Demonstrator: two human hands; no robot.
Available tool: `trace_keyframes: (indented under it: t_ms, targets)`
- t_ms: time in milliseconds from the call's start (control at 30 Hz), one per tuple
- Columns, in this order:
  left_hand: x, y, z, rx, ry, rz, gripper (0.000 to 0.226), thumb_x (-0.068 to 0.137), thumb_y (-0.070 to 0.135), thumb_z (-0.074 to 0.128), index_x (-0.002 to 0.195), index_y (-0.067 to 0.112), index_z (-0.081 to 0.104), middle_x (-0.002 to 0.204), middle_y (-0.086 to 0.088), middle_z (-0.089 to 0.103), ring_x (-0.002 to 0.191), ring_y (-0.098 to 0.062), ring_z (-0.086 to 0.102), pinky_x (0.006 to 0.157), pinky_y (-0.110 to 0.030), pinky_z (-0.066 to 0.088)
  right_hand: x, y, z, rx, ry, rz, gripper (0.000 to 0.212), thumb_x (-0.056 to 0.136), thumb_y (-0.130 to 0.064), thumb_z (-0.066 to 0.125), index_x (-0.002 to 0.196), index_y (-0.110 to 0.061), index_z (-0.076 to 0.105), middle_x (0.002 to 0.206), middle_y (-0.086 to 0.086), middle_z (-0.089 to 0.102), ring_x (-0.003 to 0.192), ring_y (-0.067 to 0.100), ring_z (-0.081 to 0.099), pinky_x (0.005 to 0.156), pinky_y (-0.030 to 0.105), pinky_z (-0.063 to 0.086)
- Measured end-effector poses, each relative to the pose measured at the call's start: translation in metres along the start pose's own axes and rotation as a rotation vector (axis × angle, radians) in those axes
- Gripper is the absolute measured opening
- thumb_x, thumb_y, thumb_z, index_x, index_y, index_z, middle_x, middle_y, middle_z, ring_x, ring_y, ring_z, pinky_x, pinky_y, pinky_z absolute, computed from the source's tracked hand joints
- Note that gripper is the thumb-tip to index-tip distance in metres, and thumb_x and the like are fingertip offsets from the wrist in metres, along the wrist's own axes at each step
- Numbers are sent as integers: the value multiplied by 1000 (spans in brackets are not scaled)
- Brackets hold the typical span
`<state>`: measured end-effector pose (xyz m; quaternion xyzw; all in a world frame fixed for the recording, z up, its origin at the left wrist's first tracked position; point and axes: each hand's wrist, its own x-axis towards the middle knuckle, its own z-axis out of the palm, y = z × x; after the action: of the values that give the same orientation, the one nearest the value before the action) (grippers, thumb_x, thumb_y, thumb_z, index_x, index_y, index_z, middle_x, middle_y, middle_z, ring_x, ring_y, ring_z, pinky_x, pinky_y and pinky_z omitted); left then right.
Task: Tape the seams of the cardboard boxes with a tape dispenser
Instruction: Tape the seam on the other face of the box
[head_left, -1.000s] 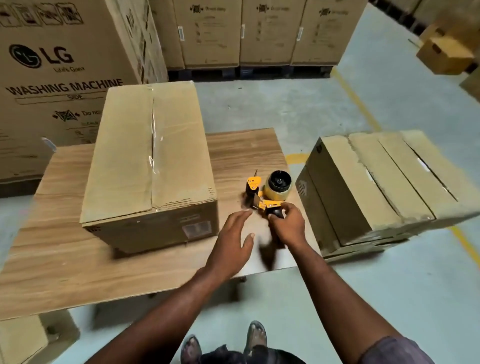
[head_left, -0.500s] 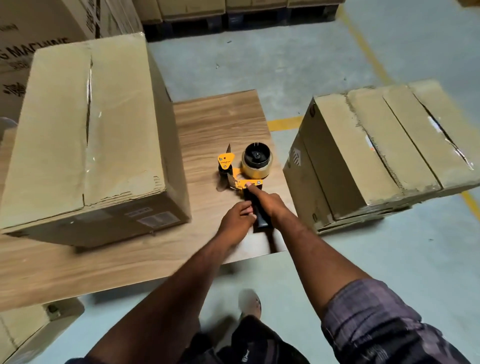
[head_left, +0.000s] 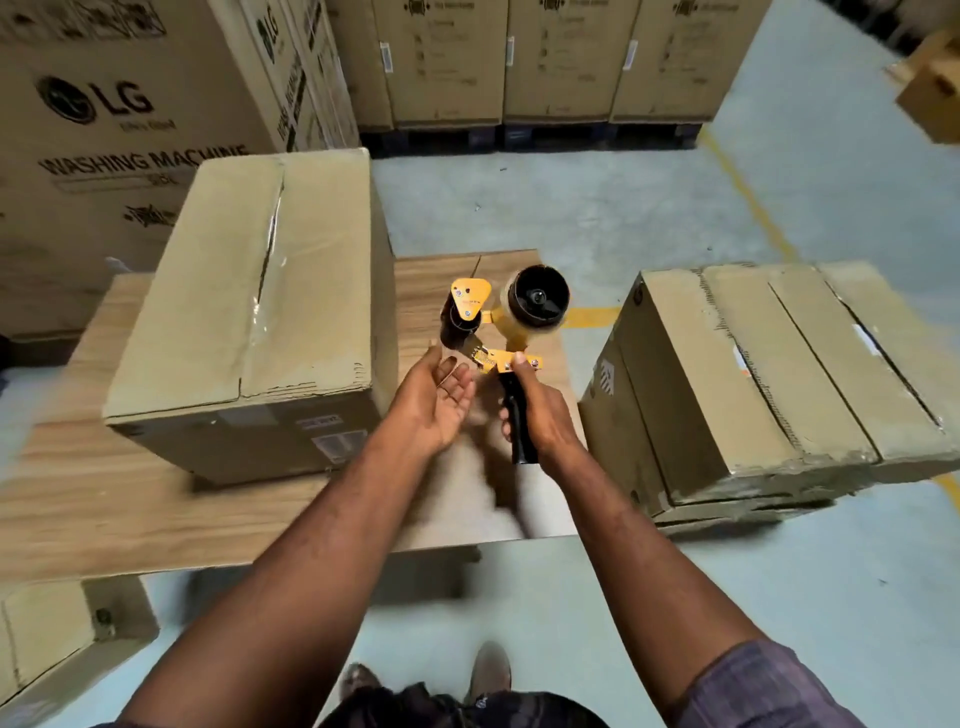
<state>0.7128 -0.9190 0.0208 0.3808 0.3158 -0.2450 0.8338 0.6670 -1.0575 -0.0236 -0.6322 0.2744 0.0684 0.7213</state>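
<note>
At the far left stood a tall printed carton (head_left: 130, 119) marked as a washing machine. In front of it, a wood-grain tabletop (head_left: 104, 499) carried a large cardboard box (head_left: 249, 312). The box was closed, its top seam (head_left: 267, 249) running away from the viewer with a shiny strip of clear tape along it.

Just right of that box, the person's left hand (head_left: 434, 405) was held palm up. Its fingers (head_left: 457, 379) were loose and spread, gripping nothing. The fingertips lay very close to the front of the tool, though motion blur hid whether they touched it.

Next came the tape dispenser (head_left: 498, 332), yellow with a black handle and a roll of tape at its upper right. It was held over the right end of the tabletop, between the box and the floor stack. The right hand (head_left: 543, 415) had its fingers (head_left: 505, 428) wrapped round the black handle, thumb up near the yellow frame.

Further right, on the grey floor (head_left: 779, 597), lay a low stack of cardboard boxes (head_left: 779, 395), apart from the tabletop.
</note>
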Motion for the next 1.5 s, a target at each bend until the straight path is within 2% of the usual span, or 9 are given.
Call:
trace_keyframes:
  t_ms: [333,533,600,733,833,933,1033,1233,1500]
  targets:
    - [-85,76,-18,-193,-275,136,24,91,10,44,82,3,64,77,-10,67,68,-19,66,70,-26,59,-50,-66,29,-55,-200,-515,29,91,-39,61,81,-13,70,69,10,64,58,25,61,57,31,52]
    - [-104,115,-73,-178,-423,115,42,88,29,46,101,-3,69,95,-16,71,81,-24,69,74,-27,60,-53,-78,71,-149,-216,-707,41,85,-50,61,85,-10,69,66,8,64,56,21,60,56,32,50]
    - [-111,130,-89,-112,-387,108,43,91,38,56,103,-1,68,92,-13,72,75,-20,71,69,-24,61,-54,-78,89,-169,-223,-757,43,84,-47,61,87,-5,68,67,10,64,55,21,60,54,34,50]
    - [-113,157,-119,52,-213,173,10,94,10,55,94,4,63,70,-7,71,54,-9,66,52,-19,57,-55,-83,126,-263,-245,-845,33,81,-44,63,84,-12,69,63,6,64,54,17,59,51,34,49]
    - [-110,177,-147,225,-112,241,24,101,6,48,80,8,61,59,-2,68,47,-4,63,47,-16,54,-56,-87,149,-369,-276,-902,19,81,-42,66,83,-25,72,63,0,66,52,14,55,48,32,44]
    - [-110,194,-180,510,-62,332,25,99,-1,50,81,8,64,62,-1,69,54,-4,64,50,-15,54,-56,-86,169,-512,-325,-945,20,81,-43,69,85,-24,75,69,5,70,57,23,59,52,39,45]
    - [-104,208,-213,676,-25,414,13,95,1,60,104,5,69,90,-13,73,81,-19,67,69,-27,58,-54,-87,186,-717,-349,-997,22,79,-48,69,82,-27,72,59,-9,60,53,4,47,50,30,37]
    - [-107,238,-266,625,62,481,39,93,2,66,127,10,49,74,-11,72,55,-12,67,50,-20,52,-45,-90,212,-976,-340,-995,34,78,-58,66,78,-24,66,61,-7,59,53,9,50,49,37,41]
    - [-84,257,-298,634,101,489,48,95,4,65,137,8,41,83,-19,68,58,-14,63,51,-20,53,-37,-94,234,-1101,-328,-1008,44,77,-62,64,82,-18,69,62,-3,62,54,14,53,49,36,40]
